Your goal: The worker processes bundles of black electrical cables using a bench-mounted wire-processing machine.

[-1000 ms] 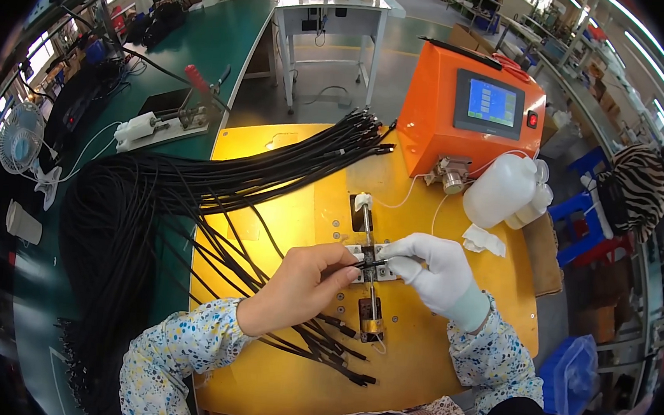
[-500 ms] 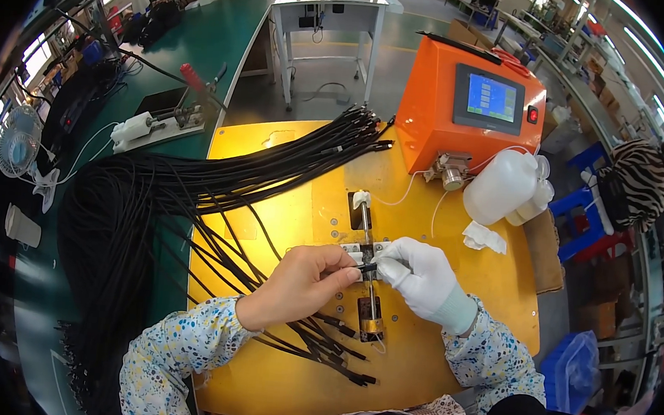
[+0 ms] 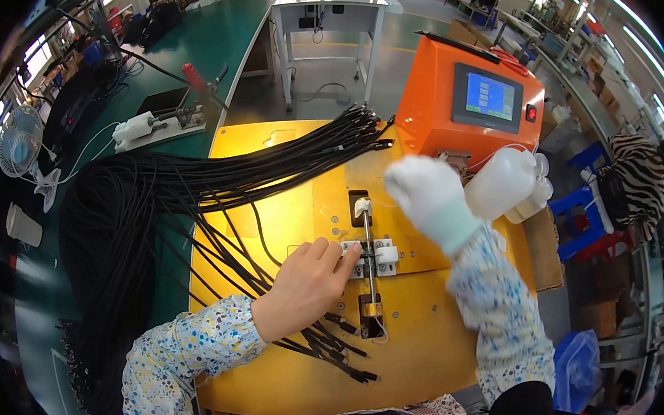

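Left hand: bare, palm down on yellow worktop, fingers curled, tips pressing white clamp block on metal rod.
Right hand: white-gloved, raised before orange machine, loosely closed; holding nothing visible.
Black cables: fanned left of clamp.

A yellow desk is carrying the work. A thick bundle of black cables is lying across its left half, spilling off the left edge, with more cable ends fanning out near the front. A white clamp and a thin rod are sitting at the middle. An orange machine with a screen is standing at the back right, and white bottles are standing just beside it.
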Tool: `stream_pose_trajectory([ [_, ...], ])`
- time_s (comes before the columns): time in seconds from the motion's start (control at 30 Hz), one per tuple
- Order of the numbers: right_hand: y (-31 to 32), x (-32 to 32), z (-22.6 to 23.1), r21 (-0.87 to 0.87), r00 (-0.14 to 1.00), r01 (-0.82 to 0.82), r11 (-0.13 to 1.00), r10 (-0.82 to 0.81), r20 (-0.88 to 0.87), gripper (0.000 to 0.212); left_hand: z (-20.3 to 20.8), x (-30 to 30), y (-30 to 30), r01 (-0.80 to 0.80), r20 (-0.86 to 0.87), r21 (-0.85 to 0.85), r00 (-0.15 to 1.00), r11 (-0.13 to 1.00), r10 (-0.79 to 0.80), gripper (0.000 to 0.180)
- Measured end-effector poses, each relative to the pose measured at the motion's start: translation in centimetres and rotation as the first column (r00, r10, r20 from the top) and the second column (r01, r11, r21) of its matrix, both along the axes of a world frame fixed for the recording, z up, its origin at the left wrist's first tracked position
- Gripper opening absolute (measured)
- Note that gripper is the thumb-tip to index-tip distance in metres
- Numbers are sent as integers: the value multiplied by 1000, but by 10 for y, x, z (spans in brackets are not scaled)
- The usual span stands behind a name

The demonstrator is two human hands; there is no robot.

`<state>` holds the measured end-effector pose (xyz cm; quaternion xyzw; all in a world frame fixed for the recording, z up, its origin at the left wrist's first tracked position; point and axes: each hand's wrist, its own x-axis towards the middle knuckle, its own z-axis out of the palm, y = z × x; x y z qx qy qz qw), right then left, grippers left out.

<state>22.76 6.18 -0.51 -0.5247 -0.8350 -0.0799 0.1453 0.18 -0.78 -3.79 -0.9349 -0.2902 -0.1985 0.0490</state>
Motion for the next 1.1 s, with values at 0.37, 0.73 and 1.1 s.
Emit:
stream_pose_trajectory([
  [0.37,101,-43,-1,-200,800,189,961,-33,600,20,0,-1,0,19,18,-16,1000,1000,-19,45],
  [0.73,89,-22,7,-75,862,190,979,-130,490,14,-5,-7,8,49,104,-85,994,995,-40,42],
  [1.1,40,-3,55,180,886,25,983,-106,452,8,-2,-9,19,1,132,-307,990,952,42,18],
])
